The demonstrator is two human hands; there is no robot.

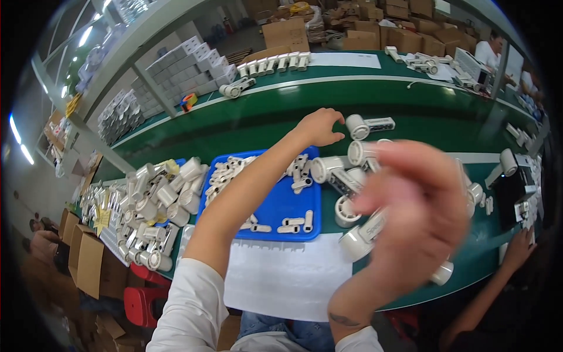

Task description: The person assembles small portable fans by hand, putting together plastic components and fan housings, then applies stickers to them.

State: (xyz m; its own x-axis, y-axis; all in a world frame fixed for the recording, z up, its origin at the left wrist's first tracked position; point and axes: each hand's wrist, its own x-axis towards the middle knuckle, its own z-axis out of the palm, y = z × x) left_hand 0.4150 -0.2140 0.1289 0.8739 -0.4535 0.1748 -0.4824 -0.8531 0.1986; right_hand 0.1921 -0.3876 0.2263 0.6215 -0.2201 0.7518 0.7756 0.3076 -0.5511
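My left hand [319, 127] reaches out over the green bench, thumb and fingers apart with nothing between them. Just right of its fingertips lies a white device with a round head and a rectangular arm [357, 127], apart from the hand. My right hand [413, 226] is raised close to the view and smeared by motion; whether its fingers hold anything does not show. Behind and beside it lie several more of these white devices [328, 171], partly hidden. A blue tray [258, 236] with small white elongated parts [302, 183] sits beneath my left forearm.
A white sheet [287, 278] covers the bench nearest me. White cylindrical housings [158, 196] are heaped at left. Beyond the green belt [275, 108], finished-looking devices [275, 63] stand in a row near stacked white boxes [187, 64]. At right, another person's hand [519, 249] rests by a dark machine.
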